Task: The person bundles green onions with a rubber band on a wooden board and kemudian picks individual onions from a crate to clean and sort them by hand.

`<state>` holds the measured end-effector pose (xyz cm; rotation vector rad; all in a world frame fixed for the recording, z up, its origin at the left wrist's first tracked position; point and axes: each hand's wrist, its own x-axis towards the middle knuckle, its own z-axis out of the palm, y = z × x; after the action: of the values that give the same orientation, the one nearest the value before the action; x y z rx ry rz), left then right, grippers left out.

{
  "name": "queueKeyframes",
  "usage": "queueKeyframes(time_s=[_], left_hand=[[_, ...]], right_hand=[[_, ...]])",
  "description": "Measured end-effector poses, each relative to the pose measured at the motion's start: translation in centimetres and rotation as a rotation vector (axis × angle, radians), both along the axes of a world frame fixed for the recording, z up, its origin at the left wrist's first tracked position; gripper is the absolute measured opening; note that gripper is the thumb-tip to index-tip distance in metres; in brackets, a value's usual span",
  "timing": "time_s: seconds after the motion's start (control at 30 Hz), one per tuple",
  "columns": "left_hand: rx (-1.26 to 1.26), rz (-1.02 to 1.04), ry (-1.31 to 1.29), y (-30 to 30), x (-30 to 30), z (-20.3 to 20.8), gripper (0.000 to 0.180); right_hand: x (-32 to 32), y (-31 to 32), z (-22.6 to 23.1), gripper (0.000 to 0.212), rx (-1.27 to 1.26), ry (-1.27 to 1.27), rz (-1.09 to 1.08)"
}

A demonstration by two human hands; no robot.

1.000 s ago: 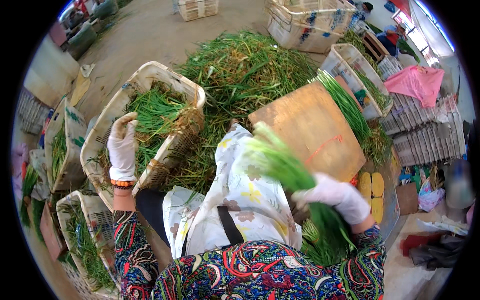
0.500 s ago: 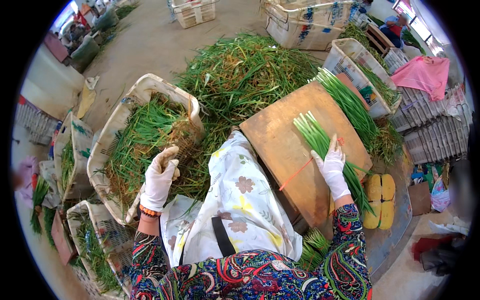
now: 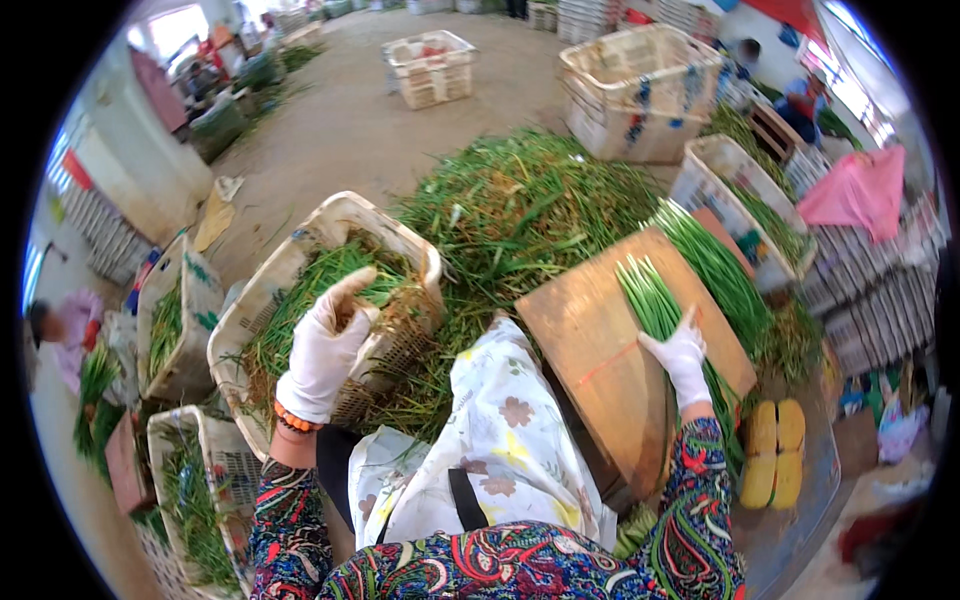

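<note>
My right hand (image 3: 680, 362), in a white glove, spans a bunch of garlic chives (image 3: 648, 300) lying on a wooden board (image 3: 590, 300), thumb on one side and fingers on the other. The white stem ends point away from me. A thin red tie (image 3: 605, 366) lies across the board and runs under the bunch. My left hand (image 3: 330, 345), gloved too, is raised over the near side of a white crate (image 3: 222, 350) of loose greens. Its thumb and forefinger are apart, and the other fingers curl partly out of sight.
A larger row of chives (image 3: 715, 270) lies along the board's far right edge. Beyond the board spreads a heap of leafy trimmings (image 3: 530, 200). Yellow tied bundles (image 3: 772, 455) sit at the right. More crates (image 3: 640, 90) stand around, and other people are in the background.
The view has tilted up, showing more of the floor and far crates. My left hand's forefinger and thumb have spread from a closer curl. My right hand stays on the chives.
</note>
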<state>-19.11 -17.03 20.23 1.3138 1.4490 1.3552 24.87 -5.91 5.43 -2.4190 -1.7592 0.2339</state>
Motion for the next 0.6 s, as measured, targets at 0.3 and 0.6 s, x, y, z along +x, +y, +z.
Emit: queueKeyframes(time_s=[0.3,0.6], left_hand=[[0.493,-0.472,0.715,12.6,18.0,-2.4,0.02],[0.442,-0.663,0.911,23.7,28.1,-14.7,0.016]], right_hand=[[-0.6,-1.4,-2.4,0.112,0.208,-0.021,0.06],[-0.9,-1.0,-2.5,0.11,0.171,0.077,0.02]])
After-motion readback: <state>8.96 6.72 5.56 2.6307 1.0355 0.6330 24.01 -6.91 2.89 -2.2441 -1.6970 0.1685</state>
